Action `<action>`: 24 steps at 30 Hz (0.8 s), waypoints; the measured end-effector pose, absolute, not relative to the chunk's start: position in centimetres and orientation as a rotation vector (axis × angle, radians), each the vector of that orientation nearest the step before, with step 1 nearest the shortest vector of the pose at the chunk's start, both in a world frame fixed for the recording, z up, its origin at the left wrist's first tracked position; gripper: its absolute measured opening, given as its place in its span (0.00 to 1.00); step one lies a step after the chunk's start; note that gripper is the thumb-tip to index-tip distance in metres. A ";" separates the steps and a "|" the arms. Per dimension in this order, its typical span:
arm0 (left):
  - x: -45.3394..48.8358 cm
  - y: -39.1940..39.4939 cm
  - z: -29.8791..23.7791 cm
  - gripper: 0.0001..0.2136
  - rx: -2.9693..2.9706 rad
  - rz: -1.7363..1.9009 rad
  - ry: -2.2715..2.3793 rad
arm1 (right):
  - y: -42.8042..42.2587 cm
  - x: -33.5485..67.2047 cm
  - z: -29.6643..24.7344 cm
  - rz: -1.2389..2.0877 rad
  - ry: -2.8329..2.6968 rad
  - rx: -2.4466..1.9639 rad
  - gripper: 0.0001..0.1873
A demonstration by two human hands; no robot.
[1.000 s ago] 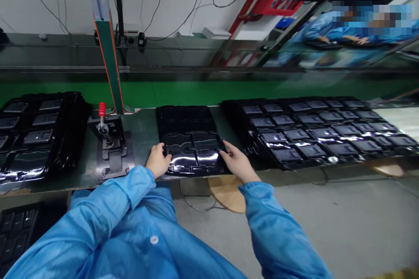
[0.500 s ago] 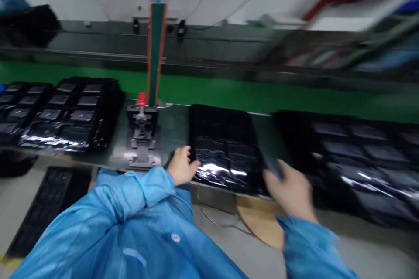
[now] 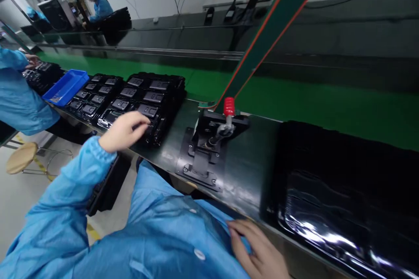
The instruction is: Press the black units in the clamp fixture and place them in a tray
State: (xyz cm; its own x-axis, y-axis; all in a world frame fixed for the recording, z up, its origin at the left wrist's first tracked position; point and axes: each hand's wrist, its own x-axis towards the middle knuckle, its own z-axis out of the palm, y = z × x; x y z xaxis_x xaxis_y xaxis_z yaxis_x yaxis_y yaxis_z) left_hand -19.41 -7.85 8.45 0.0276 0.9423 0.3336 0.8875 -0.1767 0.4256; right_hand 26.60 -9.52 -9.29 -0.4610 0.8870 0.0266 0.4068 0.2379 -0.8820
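Note:
My left hand (image 3: 126, 130) reaches over the near edge of a stack of black plastic trays (image 3: 175, 89) at the left. Its thumb and forefinger are apart, with nothing visible between them; whether it touches a part is unclear. In the trays' pockets sit dark rectangular parts (image 3: 153, 96). Down by the front of my blue gown is my right hand (image 3: 257, 248), fingers loosely stretched and nothing seen in it. Between the hands, a black clamp fixture with a red handle (image 3: 229, 107) stands on the bench.
Shiny black trays (image 3: 327, 209) lie at the right. Farther left are another loaded tray (image 3: 94, 91), a blue bin (image 3: 67, 87) and a co-worker's sleeve (image 3: 22, 96). A green belt (image 3: 262, 91) runs behind the bench. A wooden stool (image 3: 22, 158) stands lower left.
The view has swung left. My left hand has gone from the middle black tray to the loaded stack on the left. My right hand has left that tray's right side and dropped near my body.

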 end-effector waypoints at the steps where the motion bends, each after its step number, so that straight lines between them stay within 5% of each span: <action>1: -21.8 -6.6 8.7 0.10 2.198 0.741 2.019 | -9.6 24.7 -8.7 1.157 -2.024 -1.105 0.06; 13: -29.0 3.0 7.9 0.28 2.438 -0.157 1.800 | -10.6 19.9 -6.9 0.868 -2.153 -0.874 0.09; 24: -27.9 2.1 10.8 0.27 2.487 -0.175 1.842 | -11.2 19.7 -7.4 0.949 -2.073 -0.998 0.07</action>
